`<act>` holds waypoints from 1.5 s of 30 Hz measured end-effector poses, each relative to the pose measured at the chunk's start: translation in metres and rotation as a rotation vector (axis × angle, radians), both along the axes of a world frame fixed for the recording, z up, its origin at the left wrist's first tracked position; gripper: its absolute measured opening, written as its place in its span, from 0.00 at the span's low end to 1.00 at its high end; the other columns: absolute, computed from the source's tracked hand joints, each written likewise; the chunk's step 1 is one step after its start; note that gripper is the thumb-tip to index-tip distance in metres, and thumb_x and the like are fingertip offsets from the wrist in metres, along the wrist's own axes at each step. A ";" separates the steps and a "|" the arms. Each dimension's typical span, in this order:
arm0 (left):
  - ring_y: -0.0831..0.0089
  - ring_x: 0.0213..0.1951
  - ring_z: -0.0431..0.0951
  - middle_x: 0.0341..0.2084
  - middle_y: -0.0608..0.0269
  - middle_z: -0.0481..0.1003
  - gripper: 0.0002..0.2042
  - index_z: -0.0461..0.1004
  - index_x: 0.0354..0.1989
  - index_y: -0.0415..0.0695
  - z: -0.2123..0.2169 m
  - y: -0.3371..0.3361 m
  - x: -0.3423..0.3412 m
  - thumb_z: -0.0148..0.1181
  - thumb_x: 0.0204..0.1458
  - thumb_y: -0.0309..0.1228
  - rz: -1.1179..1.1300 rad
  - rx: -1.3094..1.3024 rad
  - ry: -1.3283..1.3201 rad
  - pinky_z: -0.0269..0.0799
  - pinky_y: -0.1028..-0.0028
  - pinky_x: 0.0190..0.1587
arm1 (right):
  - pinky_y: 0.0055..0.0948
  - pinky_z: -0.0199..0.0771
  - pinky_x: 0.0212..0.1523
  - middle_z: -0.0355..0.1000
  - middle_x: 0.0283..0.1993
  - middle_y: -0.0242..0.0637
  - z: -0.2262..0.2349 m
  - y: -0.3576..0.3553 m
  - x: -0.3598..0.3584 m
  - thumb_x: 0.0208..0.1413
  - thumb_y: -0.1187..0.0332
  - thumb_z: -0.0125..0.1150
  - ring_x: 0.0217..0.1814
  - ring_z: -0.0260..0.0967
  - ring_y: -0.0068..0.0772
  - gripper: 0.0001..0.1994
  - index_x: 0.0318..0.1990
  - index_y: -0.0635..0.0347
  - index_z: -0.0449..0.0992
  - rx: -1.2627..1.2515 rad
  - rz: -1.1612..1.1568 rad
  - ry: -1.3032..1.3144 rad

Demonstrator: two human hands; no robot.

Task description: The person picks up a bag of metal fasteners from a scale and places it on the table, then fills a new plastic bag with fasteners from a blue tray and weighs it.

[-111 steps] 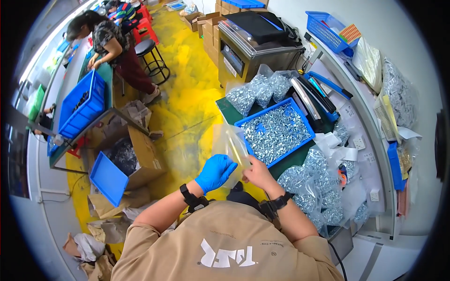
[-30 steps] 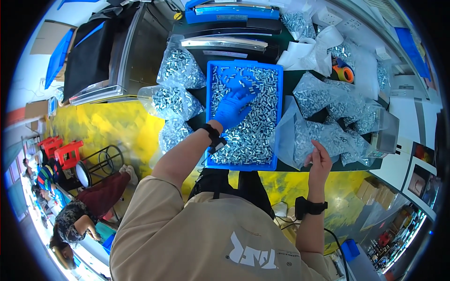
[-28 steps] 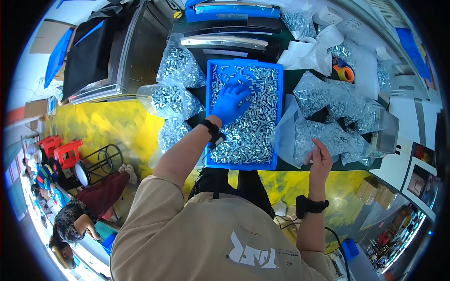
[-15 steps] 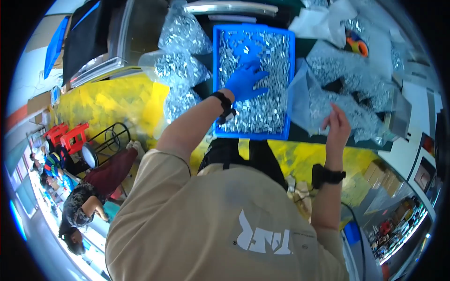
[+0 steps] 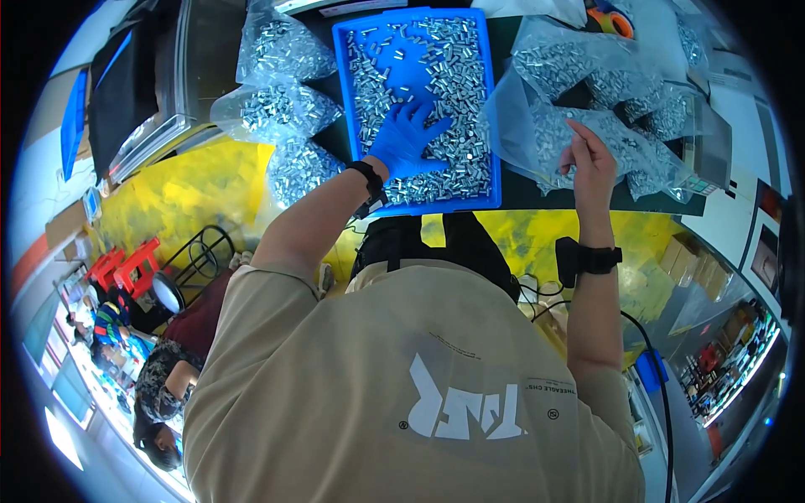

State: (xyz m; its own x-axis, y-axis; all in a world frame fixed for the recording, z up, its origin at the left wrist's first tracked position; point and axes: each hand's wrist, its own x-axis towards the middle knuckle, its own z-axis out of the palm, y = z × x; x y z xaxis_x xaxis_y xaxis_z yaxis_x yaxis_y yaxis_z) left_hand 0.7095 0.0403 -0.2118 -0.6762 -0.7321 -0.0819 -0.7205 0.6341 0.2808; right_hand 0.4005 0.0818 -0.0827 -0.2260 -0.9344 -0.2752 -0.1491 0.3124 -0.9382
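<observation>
Two hands are at work over a dark table (image 5: pixel 537 194) seen from above your head. Your left hand (image 5: pixel 406 139), in a blue glove, lies flat with its fingers spread on a heap of small silver metal parts (image 5: pixel 453 92) inside a blue plastic tray (image 5: pixel 495 117); it presses on the parts and grips nothing that can be seen. The tray sits straight ahead of you at the near edge of the table, and the parts cover most of its floor, with a bare blue patch near the far left.

Your right hand (image 5: pixel 589 161) is bare, with a dark band on the wrist. It is raised just right of the tray, fingers loosely curled, pinching the edge of a clear plastic bag (image 5: pixel 537 126) filled with the same silver parts. That bag touches the tray's right wall. More clear bags of parts (image 5: pixel 637 101) are piled beyond it to the right.

Left of the tray lie three further filled bags (image 5: pixel 277 109), stacked from far to near, the nearest hanging over the table edge. Below them the floor (image 5: pixel 193 210) is yellow. At the lower left another person (image 5: pixel 159 394) sits by a red stool (image 5: pixel 126 264).
</observation>
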 end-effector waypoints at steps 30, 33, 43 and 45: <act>0.58 0.46 0.79 0.47 0.52 0.78 0.22 0.74 0.54 0.47 -0.040 -0.054 0.001 0.64 0.51 0.39 0.334 0.562 0.191 0.75 0.64 0.48 | 0.19 0.70 0.26 0.73 0.23 0.31 -0.009 0.012 0.004 0.66 0.67 0.51 0.23 0.68 0.18 0.13 0.53 0.59 0.78 -0.037 -0.001 0.115; 0.65 0.42 0.80 0.42 0.58 0.80 0.21 0.74 0.54 0.41 -0.045 -0.068 0.016 0.63 0.54 0.36 0.418 0.805 0.494 0.75 0.68 0.46 | 0.20 0.71 0.26 0.74 0.24 0.31 -0.009 0.010 0.006 0.66 0.66 0.51 0.23 0.70 0.19 0.13 0.52 0.59 0.78 -0.043 -0.015 0.180; 0.75 0.31 0.77 0.33 0.66 0.78 0.10 0.76 0.47 0.49 -0.030 -0.067 0.034 0.57 0.59 0.35 0.693 1.924 1.124 0.69 0.80 0.26 | 0.28 0.75 0.29 0.77 0.26 0.37 -0.018 -0.001 0.020 0.61 0.63 0.54 0.26 0.77 0.27 0.13 0.47 0.60 0.79 -0.115 0.008 0.177; 0.78 0.28 0.75 0.31 0.67 0.77 0.07 0.76 0.43 0.50 -0.038 -0.069 0.043 0.56 0.60 0.35 0.497 2.250 1.231 0.67 0.80 0.21 | 0.33 0.77 0.33 0.79 0.26 0.38 -0.015 -0.003 0.025 0.59 0.61 0.55 0.27 0.79 0.34 0.13 0.43 0.57 0.81 -0.123 0.017 0.187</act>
State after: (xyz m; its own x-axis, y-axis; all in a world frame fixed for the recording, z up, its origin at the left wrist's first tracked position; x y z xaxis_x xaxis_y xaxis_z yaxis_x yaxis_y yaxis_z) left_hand 0.7525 -0.0283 -0.2495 -0.8787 -0.2251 -0.4210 0.1973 -0.9743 0.1090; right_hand 0.4256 0.0792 -0.0980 -0.2465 -0.9624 -0.1139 -0.3282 0.1935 -0.9246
